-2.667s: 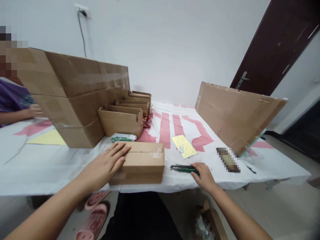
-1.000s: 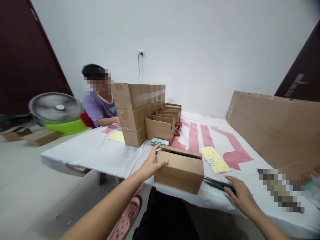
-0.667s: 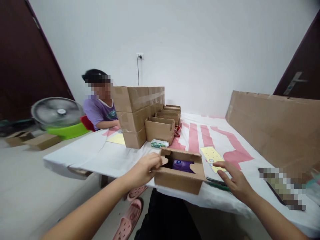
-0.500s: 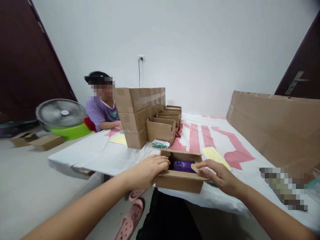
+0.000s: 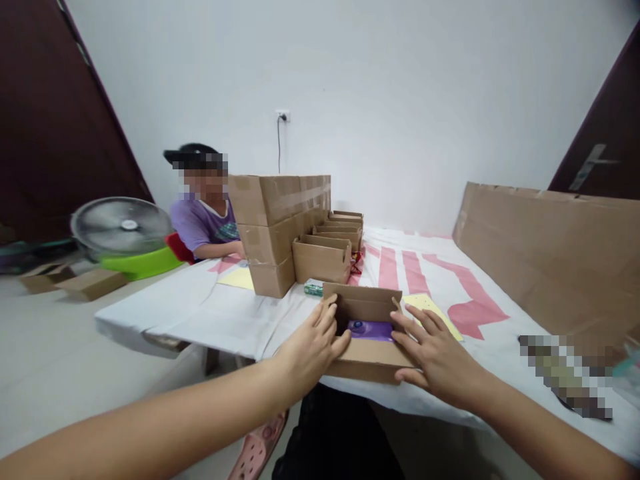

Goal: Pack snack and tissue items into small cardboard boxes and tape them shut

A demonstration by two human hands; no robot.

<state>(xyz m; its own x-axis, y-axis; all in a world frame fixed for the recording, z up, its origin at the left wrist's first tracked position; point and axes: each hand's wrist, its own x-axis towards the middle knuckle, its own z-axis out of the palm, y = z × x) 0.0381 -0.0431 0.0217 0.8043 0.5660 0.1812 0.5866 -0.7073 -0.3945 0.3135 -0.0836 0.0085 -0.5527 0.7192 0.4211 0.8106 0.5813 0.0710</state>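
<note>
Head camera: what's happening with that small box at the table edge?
The person has both hands on a small cardboard box at the near edge of the table. The left hand presses on its left side, and the right hand lies flat on the right flap, fingers spread. The box is open, its rear flap standing up, and a purple item lies inside. Another person sits at the table's far left, behind a stack of larger boxes.

Small brown cardboard box (image 5: 369, 363): stands upright at the near edge of the white-covered table (image 5: 220, 320). The top is open and the rear flap stands raised. A purple packet (image 5: 371, 329) lies flat inside, partly hidden by the front wall.
</note>
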